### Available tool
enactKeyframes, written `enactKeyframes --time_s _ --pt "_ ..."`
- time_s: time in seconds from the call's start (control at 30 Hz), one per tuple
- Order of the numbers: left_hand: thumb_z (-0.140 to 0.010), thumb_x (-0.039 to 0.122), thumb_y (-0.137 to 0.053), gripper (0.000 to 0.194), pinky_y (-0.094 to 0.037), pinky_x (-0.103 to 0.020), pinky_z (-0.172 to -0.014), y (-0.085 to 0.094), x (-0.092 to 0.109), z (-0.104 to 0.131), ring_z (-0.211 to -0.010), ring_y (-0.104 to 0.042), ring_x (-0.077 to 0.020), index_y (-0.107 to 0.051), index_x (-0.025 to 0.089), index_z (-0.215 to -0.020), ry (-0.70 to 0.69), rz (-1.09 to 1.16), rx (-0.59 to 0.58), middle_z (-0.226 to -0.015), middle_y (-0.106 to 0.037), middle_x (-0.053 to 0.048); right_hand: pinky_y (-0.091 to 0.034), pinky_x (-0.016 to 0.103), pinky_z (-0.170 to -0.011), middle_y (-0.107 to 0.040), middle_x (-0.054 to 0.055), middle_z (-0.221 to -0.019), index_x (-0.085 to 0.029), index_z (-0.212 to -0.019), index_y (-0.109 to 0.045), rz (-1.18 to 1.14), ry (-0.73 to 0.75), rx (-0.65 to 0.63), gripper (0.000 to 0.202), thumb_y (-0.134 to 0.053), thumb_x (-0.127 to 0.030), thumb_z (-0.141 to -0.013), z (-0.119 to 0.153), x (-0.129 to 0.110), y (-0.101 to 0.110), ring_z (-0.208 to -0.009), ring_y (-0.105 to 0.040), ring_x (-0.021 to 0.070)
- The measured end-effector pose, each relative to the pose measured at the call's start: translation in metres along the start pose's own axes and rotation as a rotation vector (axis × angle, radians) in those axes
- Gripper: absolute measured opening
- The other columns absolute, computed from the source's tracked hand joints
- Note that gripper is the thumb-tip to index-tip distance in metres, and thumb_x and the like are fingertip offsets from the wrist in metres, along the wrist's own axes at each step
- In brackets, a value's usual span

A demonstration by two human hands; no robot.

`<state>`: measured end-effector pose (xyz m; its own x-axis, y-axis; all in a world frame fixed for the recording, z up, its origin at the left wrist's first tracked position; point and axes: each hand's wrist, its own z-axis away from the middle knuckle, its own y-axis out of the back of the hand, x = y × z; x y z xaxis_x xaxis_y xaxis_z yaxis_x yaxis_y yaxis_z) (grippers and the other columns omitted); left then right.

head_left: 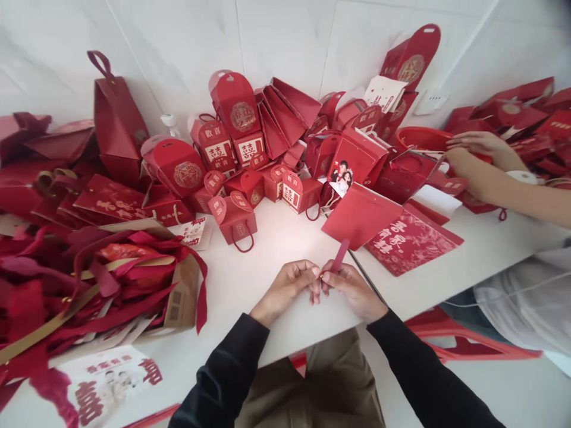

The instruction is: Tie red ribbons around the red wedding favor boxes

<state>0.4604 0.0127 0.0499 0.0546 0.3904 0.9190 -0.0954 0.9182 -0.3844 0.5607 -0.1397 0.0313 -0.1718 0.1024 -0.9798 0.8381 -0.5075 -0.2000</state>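
Note:
Over the white table's near edge, my two hands meet at the fingertips. My right hand (351,289) pinches a flat dark-pink strap (340,255), whose free end points up and away from me. At its thumb tip shows a small gold rivet (322,277). My left hand (289,288) is closed in a pinch touching the right fingertips; what lies between its fingers is hidden. Right of my hands lie a red printed bag (408,241) and a plain red panel (361,215). A small red box with a cord handle (234,219) stands beyond my left hand.
On the left, a cardboard box (181,291) overflows with red straps and ribbons. A printed card (113,383) lies before it. Red gift boxes (243,110) crowd the wall. At right, a co-worker's hands (477,151) are beside a red basin (422,138); a red stool (473,345) stands below.

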Motion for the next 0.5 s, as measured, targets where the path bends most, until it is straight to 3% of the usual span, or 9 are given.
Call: enactKeyframes --time_s 0.23,0.37,0.5 --pt "-0.083 0.072 -0.064 0.052 -0.043 -0.028 -0.048 -0.011 -0.017 -0.011 -0.047 -0.054 -0.0131 -0.055 0.021 -0.079 -0.067 -0.019 0.137 -0.061 -0.061 0.001 -0.055 0.039 -0.061 -0.061 -0.003 -0.066 -0.024 -0.086 -0.060 -0.004 -0.010 0.158 0.035 -0.079 -0.053 -0.087 0.001 0.003 -0.007 -0.059 -0.063 0.0212" --pt "-0.091 0.057 -0.063 0.036 -0.042 -0.029 -0.055 -0.011 -0.024 -0.013 -0.053 -0.053 -0.0148 -0.056 0.023 -0.080 -0.115 -0.080 0.242 -0.061 -0.060 0.002 -0.055 0.034 -0.066 -0.063 -0.003 -0.072 -0.021 -0.095 -0.064 0.103 0.014 0.282 0.029 -0.078 -0.045 -0.091 0.002 0.007 -0.007 -0.064 -0.063 0.0171" --pt "-0.092 0.040 -0.065 0.023 -0.043 -0.030 -0.060 -0.008 -0.024 -0.012 -0.057 -0.055 -0.0160 -0.057 0.024 -0.078 -0.130 -0.105 0.265 -0.061 -0.061 0.003 -0.055 0.030 -0.065 -0.064 -0.004 -0.074 -0.017 -0.096 -0.067 0.182 0.042 0.318 0.023 -0.074 -0.039 -0.096 0.003 0.009 -0.008 -0.064 -0.062 0.0140"
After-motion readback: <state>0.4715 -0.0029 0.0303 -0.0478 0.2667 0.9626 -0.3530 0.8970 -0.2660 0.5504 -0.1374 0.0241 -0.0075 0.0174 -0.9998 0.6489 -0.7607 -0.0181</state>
